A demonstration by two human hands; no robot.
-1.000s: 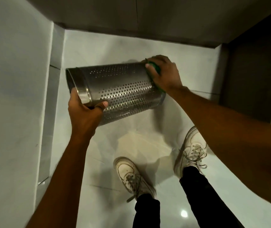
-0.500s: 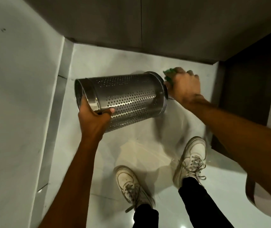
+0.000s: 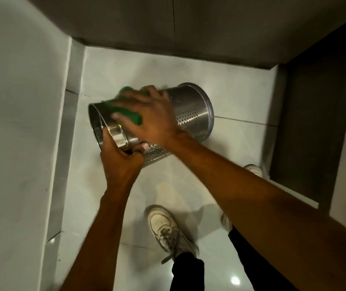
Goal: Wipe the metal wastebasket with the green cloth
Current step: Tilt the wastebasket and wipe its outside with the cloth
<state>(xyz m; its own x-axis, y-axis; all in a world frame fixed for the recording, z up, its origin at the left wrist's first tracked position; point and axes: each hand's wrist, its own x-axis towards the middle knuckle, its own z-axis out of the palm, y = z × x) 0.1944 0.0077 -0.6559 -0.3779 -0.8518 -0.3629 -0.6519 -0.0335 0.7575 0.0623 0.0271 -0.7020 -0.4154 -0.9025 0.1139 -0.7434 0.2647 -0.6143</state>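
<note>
right hand [image 3: 153, 118] spread flat over the green cloth [image 3: 130, 114], fingers extended, pressing it against the upper side of the metal wastebasket [image 3: 191, 110] near the open rim. not closed around the cloth, only pushing it down with palm and fingers. left hand [image 3: 121, 162] closed on the rim at the open end, thumb on the outer perforated wall, other fingers hidden inside. wastebasket held in the air on its side, open mouth to the left, closed base to the right and farther away. below, pale tiled floor [image 3: 241, 97], with two white sneakers [image 3: 165, 227], the right one partly hidden by the forearm. light wall [image 3: 16, 122] on the left, dark panel on the right.
</note>
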